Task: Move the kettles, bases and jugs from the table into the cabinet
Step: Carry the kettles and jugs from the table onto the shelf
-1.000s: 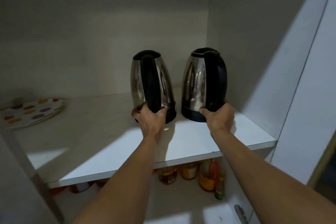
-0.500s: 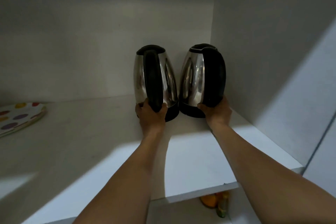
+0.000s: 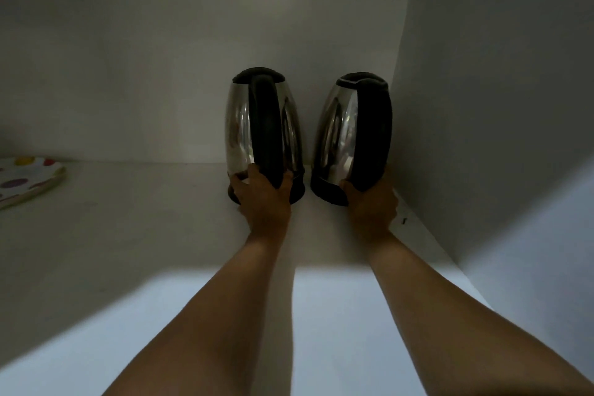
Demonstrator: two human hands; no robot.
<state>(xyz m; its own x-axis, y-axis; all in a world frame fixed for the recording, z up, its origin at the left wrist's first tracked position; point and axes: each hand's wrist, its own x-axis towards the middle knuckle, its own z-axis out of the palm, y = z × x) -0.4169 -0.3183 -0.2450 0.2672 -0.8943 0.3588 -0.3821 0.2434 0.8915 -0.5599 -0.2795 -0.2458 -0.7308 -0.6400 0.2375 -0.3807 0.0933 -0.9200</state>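
Observation:
Two shiny steel kettles with black handles and lids stand upright, side by side, deep on the white cabinet shelf (image 3: 135, 235) near the back wall. My left hand (image 3: 262, 194) grips the bottom of the left kettle (image 3: 239, 128) around its handle. My right hand (image 3: 373, 202) holds the base of the right kettle (image 3: 340, 135), which stands close to the cabinet's right wall. A small gap separates the two kettles. No bases or jugs are in view.
A plate with coloured dots (image 3: 27, 178) lies at the shelf's far left. The cabinet's right side wall (image 3: 498, 106) rises just beside the right kettle. The back of the shelf is in shadow.
Both hands have pushed the kettles further back on the shelf toward the back wall. The view has come closer, and the lower shelf has dropped out of sight.

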